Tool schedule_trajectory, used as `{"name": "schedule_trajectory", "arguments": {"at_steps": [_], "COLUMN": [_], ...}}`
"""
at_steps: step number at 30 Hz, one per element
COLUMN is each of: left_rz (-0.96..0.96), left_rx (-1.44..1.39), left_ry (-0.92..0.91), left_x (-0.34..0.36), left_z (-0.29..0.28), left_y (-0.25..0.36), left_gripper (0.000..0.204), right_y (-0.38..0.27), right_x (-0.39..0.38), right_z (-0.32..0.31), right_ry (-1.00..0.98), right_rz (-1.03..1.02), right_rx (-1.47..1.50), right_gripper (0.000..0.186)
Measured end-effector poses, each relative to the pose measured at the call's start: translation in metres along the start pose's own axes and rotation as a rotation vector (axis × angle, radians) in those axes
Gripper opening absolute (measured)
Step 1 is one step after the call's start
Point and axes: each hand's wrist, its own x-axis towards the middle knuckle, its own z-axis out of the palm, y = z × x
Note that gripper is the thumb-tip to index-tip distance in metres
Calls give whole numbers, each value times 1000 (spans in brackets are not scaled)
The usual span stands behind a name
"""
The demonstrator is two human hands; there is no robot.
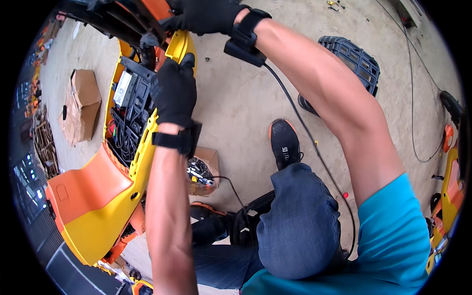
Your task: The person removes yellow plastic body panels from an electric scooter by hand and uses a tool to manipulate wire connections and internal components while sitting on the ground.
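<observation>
A yellow-and-orange electric scooter (96,216) stands at my left, its floor section uncovered. My left hand (174,91), in a black glove, is closed around the upper part of a yellow body panel (179,45), thumb pointing up along it. Above, my gloved right hand (209,15) reaches to the scooter's front, beside the panel's top end. Its upper part is cut off by the picture's edge, and its grip is hidden. Inside the uncovered section lie a black wiring bundle (126,135) and a box with a white label (125,88).
A small cardboard box (209,160) holding tools and small parts stands near my foot, right of the scooter. A larger carton (81,105) is beyond the scooter. A black plastic crate (356,64) lies at the right. A cable (305,120) hangs from my right wrist strap.
</observation>
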Motion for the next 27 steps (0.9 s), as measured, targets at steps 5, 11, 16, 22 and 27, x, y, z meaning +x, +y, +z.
{"name": "schedule_trajectory", "arguments": {"at_steps": [5, 11, 16, 22, 27], "left_rz": [88, 66, 110, -6, 141], "left_rx": [181, 104, -39, -172, -194], "left_ry": [-2, 14, -110, -271, -226], "left_x": [30, 5, 23, 24, 24], "left_z": [-2, 0, -11, -20, -12], "left_y": [-2, 2, -12, -16, -35], "left_gripper": [42, 43, 39, 35, 34], "right_y": [0, 0, -1, 21, 8], "right_x": [2, -3, -13, -29, -21], "right_z": [-4, 4, -3, 48, 58], "right_ry": [81, 61, 77, 163, 183], "right_rz": [-93, -4, 51, 236, 296], "right_rx": [94, 87, 153, 153, 159], "right_gripper": [48, 52, 50, 59, 61]}}
